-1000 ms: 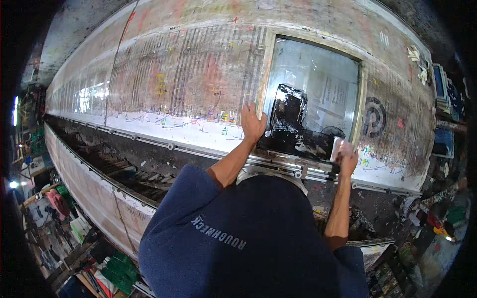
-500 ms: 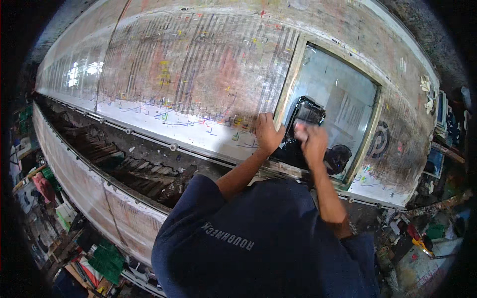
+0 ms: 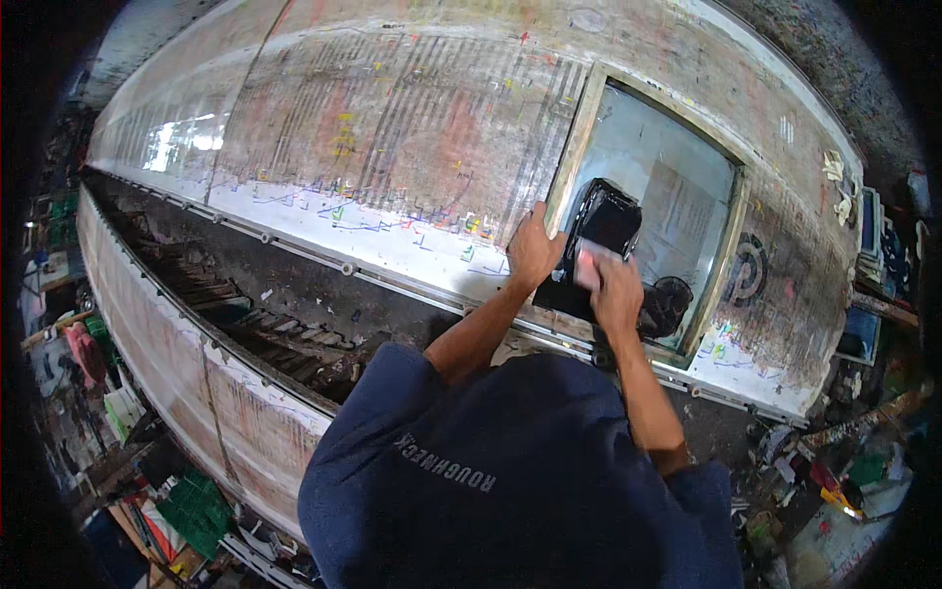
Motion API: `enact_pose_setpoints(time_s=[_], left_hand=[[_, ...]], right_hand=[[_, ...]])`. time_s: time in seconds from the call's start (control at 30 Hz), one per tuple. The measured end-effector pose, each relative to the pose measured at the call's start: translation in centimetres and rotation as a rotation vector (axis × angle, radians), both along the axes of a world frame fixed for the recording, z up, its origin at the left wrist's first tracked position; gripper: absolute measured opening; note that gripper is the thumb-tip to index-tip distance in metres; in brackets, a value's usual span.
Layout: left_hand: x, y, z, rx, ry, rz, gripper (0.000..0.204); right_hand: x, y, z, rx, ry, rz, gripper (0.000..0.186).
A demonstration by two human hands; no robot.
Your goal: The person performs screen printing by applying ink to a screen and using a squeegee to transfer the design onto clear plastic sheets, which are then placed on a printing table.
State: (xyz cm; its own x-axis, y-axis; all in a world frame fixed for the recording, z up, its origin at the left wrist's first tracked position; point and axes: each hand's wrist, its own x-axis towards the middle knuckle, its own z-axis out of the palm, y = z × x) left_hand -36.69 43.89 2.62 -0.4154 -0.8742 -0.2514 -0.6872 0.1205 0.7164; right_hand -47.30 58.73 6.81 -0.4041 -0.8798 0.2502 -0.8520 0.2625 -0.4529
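A wooden-framed printing screen (image 3: 581,152) lies on the long table, its pale mesh (image 3: 677,142) showing inside the rails. My left hand (image 3: 533,251) is closed around the near part of the left rail, fingers along its outer side. In my right hand (image 3: 618,294) is a small squeegee with a pale pink blade (image 3: 589,263), tilted against the mesh. Wet black ink (image 3: 610,211) covers a rounded rectangular patch just beyond the blade. Beside my right wrist there is a round dark patch (image 3: 669,302) on the mesh. My hand partly hides the squeegee.
The long printing table (image 3: 412,147) is stained and marked, with a metal rail (image 3: 345,269) along its near edge. A dark gap with wooden slats (image 3: 294,324) separates it from a second table (image 3: 186,363). Several screens (image 3: 868,231) stand at the right; green cloth (image 3: 194,512) lies lower left.
My right hand has drawn the squeegee slightly nearer to me. The greyish rectangle within the ink is now solid black. My left hand still holds the rail, its fingers a little farther along it.
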Motion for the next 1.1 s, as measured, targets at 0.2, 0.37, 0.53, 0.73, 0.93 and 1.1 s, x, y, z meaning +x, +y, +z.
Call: enact_pose_setpoints(time_s=[0.2, 0.37, 0.53, 0.73, 0.93, 1.1], left_hand=[[-1.0, 1.9, 1.0, -0.221, 0.208, -0.005, 0.061], [-11.5, 9.8, -0.3, -0.152, 0.283, 0.044, 0.037], [-19.8, 19.0, -2.4, -0.136, 0.255, -0.018, 0.050], [-18.4, 22.6, -3.4, -0.314, 0.085, -0.094, 0.037], [-19.2, 22.1, -3.5, -0.356, 0.013, -0.111, 0.035], [-19.1, 21.7, -3.4, -0.323, 0.024, -0.070, 0.042]], right_hand=[[-10.5, 15.6, -0.3, -0.081, -0.444, -0.615, 0.026], [-24.0, 29.3, -5.1, -0.389, -1.072, -1.128, 0.042], [-34.4, 37.2, -4.3, -0.402, -0.930, -1.098, 0.015], [-29.7, 42.0, -4.9, -0.448, -1.077, -1.112, 0.036], [-27.3, 38.6, -2.3, -0.050, -0.607, -0.940, 0.029], [-21.8, 27.7, 0.5, 0.280, -0.227, -0.200, 0.022]])
